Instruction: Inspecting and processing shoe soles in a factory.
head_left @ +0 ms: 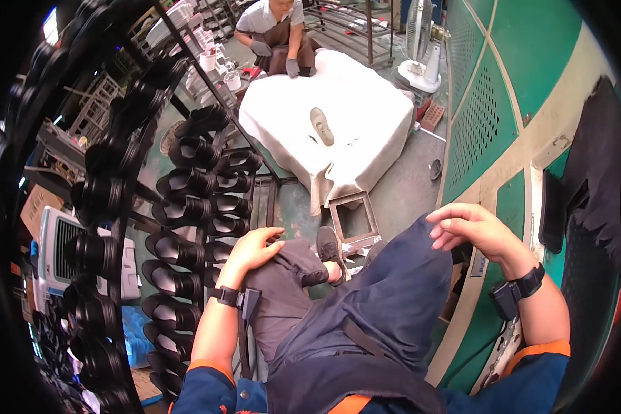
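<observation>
I am seated, and both my hands are bare of any object. My left hand (255, 249) rests on my left knee, palm down with the fingers stretched forward. At my right knee is my right hand (468, 228), its fingers loosely bent and apart, with nothing between them. Beyond my feet stands a wide surface draped in white cloth (372, 93). A single grey-beige shoe or shoe sole (321, 126) lies on that cloth, out of reach of both hands. Black shoes (174, 279) in columns on a rack stand close to my left arm.
A person (272, 31) with grey gloves sits behind the white cloth. A dark metal rack post (134, 200) rises at left. Green machine panels (486, 110) line the right side. A white fan (421, 52) stands at the back. A metal frame stool (354, 215) is before my feet.
</observation>
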